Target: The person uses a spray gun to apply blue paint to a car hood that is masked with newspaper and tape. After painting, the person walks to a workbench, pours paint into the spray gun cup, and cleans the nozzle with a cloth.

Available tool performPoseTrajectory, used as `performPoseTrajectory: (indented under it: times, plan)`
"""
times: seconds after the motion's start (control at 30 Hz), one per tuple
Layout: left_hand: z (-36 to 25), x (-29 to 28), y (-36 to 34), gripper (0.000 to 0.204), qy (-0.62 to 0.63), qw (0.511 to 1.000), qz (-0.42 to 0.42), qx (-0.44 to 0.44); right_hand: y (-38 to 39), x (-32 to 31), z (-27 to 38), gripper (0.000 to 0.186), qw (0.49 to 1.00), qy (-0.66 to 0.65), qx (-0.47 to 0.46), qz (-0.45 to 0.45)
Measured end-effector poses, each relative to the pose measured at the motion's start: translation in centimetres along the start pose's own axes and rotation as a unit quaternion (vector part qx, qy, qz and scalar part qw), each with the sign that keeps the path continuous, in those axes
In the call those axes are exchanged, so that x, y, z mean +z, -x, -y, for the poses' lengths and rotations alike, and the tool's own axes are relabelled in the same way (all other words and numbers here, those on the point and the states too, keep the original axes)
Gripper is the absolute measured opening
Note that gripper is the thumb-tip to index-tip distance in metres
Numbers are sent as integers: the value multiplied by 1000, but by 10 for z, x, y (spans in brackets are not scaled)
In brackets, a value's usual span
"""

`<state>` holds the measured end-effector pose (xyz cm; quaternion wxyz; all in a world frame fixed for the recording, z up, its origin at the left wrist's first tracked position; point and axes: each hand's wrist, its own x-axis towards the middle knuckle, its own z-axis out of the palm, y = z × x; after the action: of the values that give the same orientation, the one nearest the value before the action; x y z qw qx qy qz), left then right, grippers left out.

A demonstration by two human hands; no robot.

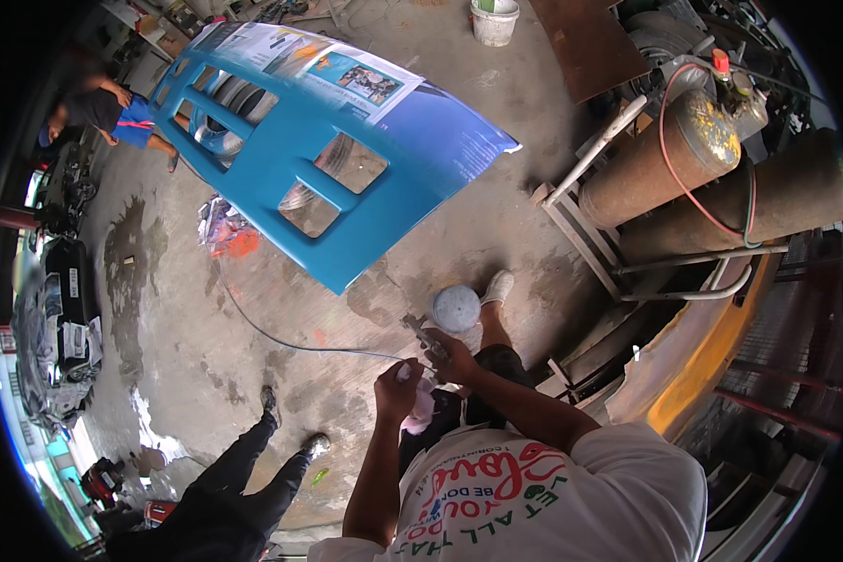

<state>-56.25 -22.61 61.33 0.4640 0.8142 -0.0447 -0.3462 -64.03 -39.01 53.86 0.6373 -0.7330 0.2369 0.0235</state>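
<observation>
My right hand (448,361) is closed around a metal spray gun (420,332), its head angled up and leftward. My left hand (391,384) is closed on a pale pink cloth (420,405) beside it, close under the gun, where a thin grey hose (290,345) arrives from across the floor. A blue-painted panel with cut-out openings (272,187), partly masked with printed paper (356,84), stands raised ahead of me. A round grey tub or lid (456,307) sits by my right foot.
At right, gas cylinders (646,173) rest on a metal trolley (679,295), with a yellow-orange panel (679,389) behind. A person (126,117) is at upper left; another's dark-clad legs (244,468) are at lower left. A white bucket (493,28) stands at the top; dark parts (66,318) line the left.
</observation>
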Motion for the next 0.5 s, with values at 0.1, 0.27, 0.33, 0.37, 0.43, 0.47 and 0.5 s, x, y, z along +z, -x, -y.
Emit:
performPoseTrajectory:
  times: [0.1, 0.27, 0.33, 0.37, 0.43, 0.47, 0.5]
  plan:
    - [50, -34, 20, 26, -22, 999, 6, -28, -13, -2, -31, 39, 989, 21, -68, -130]
    - [170, -88, 67, 35, -355, 929, 98, -20, -39, -44, -28, 42, 985, -51, 52, -154]
    - [257, -109, 103, 43, -373, 919, 109, -68, -46, -53, -29, 48, 981, -51, 70, -175]
    - [286, -112, 121, 45, -398, 896, 170, -99, -52, -56, -37, 52, 979, -35, 70, -187]
    - [291, -103, 137, 52, -441, 858, 222, -141, -62, -73, -46, 62, 978, -17, 62, -201]
    - [278, -99, 141, 52, -450, 849, 257, -106, -67, -80, -48, 54, 974, -18, 51, -219]
    - [260, -99, 139, 49, -438, 830, 314, -146, -70, -86, -50, 47, 970, -21, 39, -237]
